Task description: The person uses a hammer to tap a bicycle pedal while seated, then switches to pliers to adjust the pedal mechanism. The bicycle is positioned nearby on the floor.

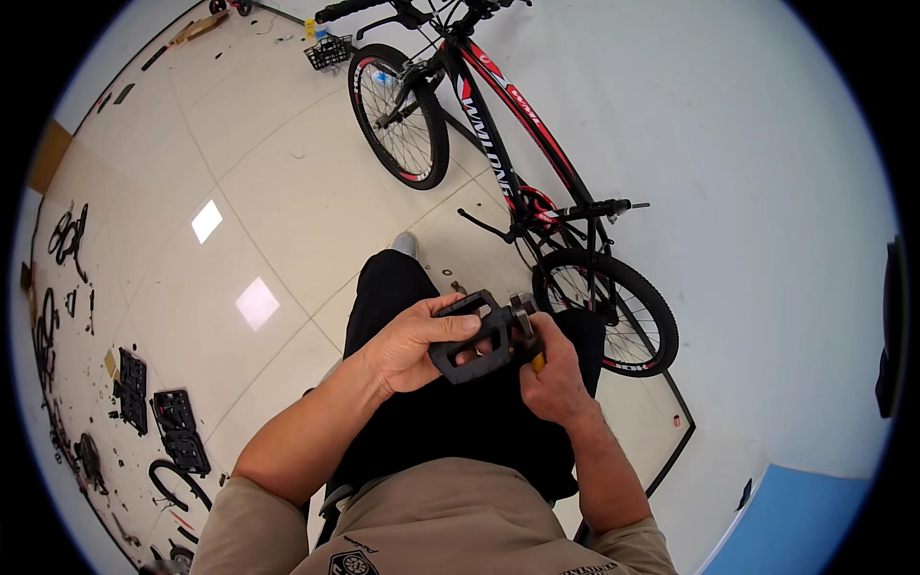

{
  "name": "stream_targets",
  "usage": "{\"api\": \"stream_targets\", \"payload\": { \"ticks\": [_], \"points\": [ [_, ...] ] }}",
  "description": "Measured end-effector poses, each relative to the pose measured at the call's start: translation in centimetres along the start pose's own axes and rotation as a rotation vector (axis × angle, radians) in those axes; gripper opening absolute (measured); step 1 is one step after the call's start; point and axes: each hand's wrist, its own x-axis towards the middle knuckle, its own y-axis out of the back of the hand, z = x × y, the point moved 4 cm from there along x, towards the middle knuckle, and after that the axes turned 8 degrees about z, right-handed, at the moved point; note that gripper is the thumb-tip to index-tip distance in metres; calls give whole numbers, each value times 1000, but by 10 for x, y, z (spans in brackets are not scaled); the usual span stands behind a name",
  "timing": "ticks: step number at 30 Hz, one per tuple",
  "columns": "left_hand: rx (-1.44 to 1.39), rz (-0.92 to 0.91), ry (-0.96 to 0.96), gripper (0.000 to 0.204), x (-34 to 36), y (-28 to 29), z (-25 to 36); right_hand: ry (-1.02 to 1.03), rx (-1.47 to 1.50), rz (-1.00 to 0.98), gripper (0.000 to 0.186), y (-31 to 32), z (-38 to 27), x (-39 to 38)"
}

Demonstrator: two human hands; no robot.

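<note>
Shiny cream tiles make up the floor [287,206], and a smooth, pale wall [757,192] rises on the right. Near the wall stands a black and red bike [493,153] with thin spokes and bumpy round tires. Off to the left, two flat black tool cases [182,433] lie open on the tiles. At the top, a black basket [329,51] looks like a net. Over the black pants [460,431], between the two hands, is a black pedal [494,324], a chunky frame with big holes. Both arms bend at the elbows so the hands meet. The left hand [422,345] has its fingers closed on the pedal, thumb flat on top and fingertips showing through a hole. The right hand [556,374] curls tight around a hard metal tool [523,324] with a yellow bit, its metal end right by the pedal's end.
</note>
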Motion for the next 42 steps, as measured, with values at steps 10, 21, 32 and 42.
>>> {"api": "stream_targets", "payload": {
  "ticks": [10, 21, 32, 42],
  "points": [
    [187, -52, -208, 24, -4, -4, 8, 156, -79, 46, 53, 8, -5, 7],
    [-16, -435, -23, 58, -13, -4, 9, 146, 53, -45, 57, 9, -14, 6],
    [25, -327, 2, 53, -16, -6, 3, 359, -171, 11, 64, 9, -29, 10],
    [-46, -259, 4, 54, -13, -10, 1, -139, 152, -94, 66, 9, -2, -4]
  ]
}}
